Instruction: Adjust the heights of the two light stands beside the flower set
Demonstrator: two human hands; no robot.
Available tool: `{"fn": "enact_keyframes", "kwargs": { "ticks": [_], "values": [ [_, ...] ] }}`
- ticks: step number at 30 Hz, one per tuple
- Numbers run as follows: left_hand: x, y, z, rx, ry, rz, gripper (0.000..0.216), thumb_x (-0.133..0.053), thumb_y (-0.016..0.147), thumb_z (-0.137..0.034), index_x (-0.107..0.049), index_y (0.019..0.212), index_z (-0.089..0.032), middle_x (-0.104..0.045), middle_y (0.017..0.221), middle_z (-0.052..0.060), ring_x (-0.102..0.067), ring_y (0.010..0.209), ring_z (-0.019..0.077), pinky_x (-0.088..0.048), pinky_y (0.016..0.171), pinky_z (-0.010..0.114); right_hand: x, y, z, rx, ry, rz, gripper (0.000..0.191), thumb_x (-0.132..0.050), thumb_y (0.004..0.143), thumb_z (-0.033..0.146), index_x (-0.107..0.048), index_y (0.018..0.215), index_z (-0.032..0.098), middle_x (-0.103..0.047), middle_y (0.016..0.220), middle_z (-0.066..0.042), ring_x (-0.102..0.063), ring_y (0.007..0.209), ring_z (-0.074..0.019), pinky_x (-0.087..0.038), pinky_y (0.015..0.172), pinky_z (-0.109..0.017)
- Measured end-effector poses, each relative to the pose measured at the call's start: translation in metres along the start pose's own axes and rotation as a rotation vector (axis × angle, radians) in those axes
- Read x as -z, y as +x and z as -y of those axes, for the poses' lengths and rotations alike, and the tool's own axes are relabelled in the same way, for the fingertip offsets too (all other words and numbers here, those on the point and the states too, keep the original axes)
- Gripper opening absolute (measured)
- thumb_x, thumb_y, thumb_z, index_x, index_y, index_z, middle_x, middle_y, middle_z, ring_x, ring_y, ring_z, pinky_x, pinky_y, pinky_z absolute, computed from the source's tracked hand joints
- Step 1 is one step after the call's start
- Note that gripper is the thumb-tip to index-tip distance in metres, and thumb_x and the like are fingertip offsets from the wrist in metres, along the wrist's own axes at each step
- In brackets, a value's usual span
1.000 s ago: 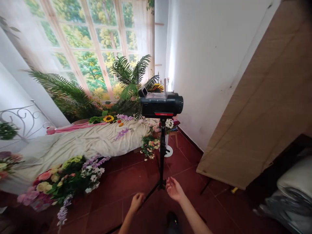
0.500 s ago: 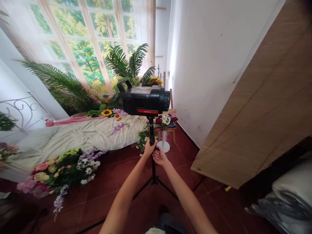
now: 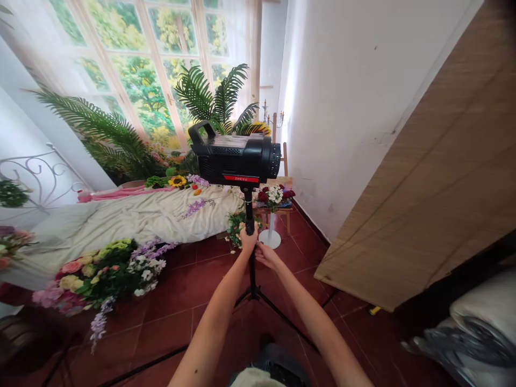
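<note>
A black studio light (image 3: pixel 237 158) with a red label and a top handle is mounted on a black light stand (image 3: pixel 252 271). My left hand (image 3: pixel 248 239) is wrapped round the upright pole just below the light. Slightly lower and to the right, my right hand (image 3: pixel 266 254) has its fingers curled in a pinch against the side of the pole, at the stand's knob, which they mostly cover. The stand's legs spread over the tiled floor beneath my forearms.
Left of the stand lies a bed with a cream cover (image 3: pixel 121 215), with a flower arrangement (image 3: pixel 108 274) before it. Behind the stand are a white pedestal (image 3: pixel 270 238) with flowers and a palm plant (image 3: pixel 213 102). A woven blind (image 3: pixel 403 177) slants down on the right.
The light has shifted slightly left and nearer to me, and the stand's legs have turned. Both hands stay at the pole; the right hand's fingers have closed further at the knob.
</note>
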State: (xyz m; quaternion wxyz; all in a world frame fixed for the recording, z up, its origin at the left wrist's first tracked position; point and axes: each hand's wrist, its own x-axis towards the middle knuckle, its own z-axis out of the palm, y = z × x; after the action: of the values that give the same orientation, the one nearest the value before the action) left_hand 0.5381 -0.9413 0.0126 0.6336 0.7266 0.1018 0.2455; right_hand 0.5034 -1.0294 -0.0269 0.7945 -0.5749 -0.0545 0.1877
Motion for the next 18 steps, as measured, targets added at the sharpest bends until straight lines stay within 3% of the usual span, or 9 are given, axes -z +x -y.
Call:
{"fn": "enact_keyframes", "kwargs": {
  "ticks": [4, 7, 9, 14, 18],
  "values": [
    [-0.004, 0.002, 0.008, -0.006, 0.019, -0.028, 0.034, -0.063, 0.066, -0.045, -0.053, 0.051, -0.017, -0.059, 0.053, 0.004, -0.057, 0.054, 0.0152, -0.045, 0.052, 0.024, 0.019, -0.008, 0.016, 0.356, -0.915, -0.123, 0.016, -0.056, 0.079, 0.033, -0.051, 0.074, 0.019, -0.054, 0.065, 0.0, -0.05, 0.063, -0.0127, -0.034, 0.056, -0.021],
    [-0.009, 0.004, 0.017, -0.043, 0.034, -0.04, 0.032, -0.062, 0.066, -0.046, -0.057, 0.058, -0.016, -0.062, 0.059, 0.005, -0.059, 0.057, 0.0163, -0.046, 0.053, 0.025, 0.031, -0.016, 0.029, 0.44, -1.274, -0.113, 0.017, -0.057, 0.079, 0.036, -0.053, 0.08, 0.02, -0.06, 0.08, -0.004, -0.054, 0.075, -0.0159, -0.034, 0.061, -0.022],
    [-0.01, 0.005, 0.021, -0.059, 0.033, -0.025, 0.032, -0.06, 0.068, -0.046, -0.059, 0.061, -0.015, -0.063, 0.06, 0.006, -0.061, 0.058, 0.0172, -0.047, 0.054, 0.026, 0.034, -0.019, 0.031, 0.389, -1.295, -0.137, 0.025, -0.056, 0.079, 0.045, -0.052, 0.082, 0.021, -0.06, 0.076, -0.002, -0.055, 0.069, -0.0151, -0.034, 0.058, -0.022],
    [-0.008, 0.003, 0.02, -0.051, 0.056, -0.037, 0.032, -0.061, 0.068, -0.046, -0.062, 0.063, -0.014, -0.065, 0.062, 0.008, -0.063, 0.061, 0.0184, -0.048, 0.056, 0.026, 0.027, -0.019, 0.017, 0.265, -0.987, -0.203, 0.036, -0.036, 0.087, 0.05, -0.05, 0.072, 0.02, -0.058, 0.064, 0.001, -0.054, 0.06, -0.013, -0.037, 0.058, -0.023],
    [-0.002, 0.002, 0.014, -0.02, 0.067, 0.004, 0.031, -0.063, 0.067, -0.045, -0.062, 0.061, -0.015, -0.065, 0.06, 0.007, -0.063, 0.062, 0.0187, -0.048, 0.056, 0.025, 0.017, -0.027, 0.018, 0.406, -0.978, -0.283, 0.018, -0.055, 0.076, 0.037, -0.053, 0.082, 0.02, -0.059, 0.072, 0.0, -0.053, 0.063, -0.0138, -0.039, 0.058, -0.024]
  ]
}}
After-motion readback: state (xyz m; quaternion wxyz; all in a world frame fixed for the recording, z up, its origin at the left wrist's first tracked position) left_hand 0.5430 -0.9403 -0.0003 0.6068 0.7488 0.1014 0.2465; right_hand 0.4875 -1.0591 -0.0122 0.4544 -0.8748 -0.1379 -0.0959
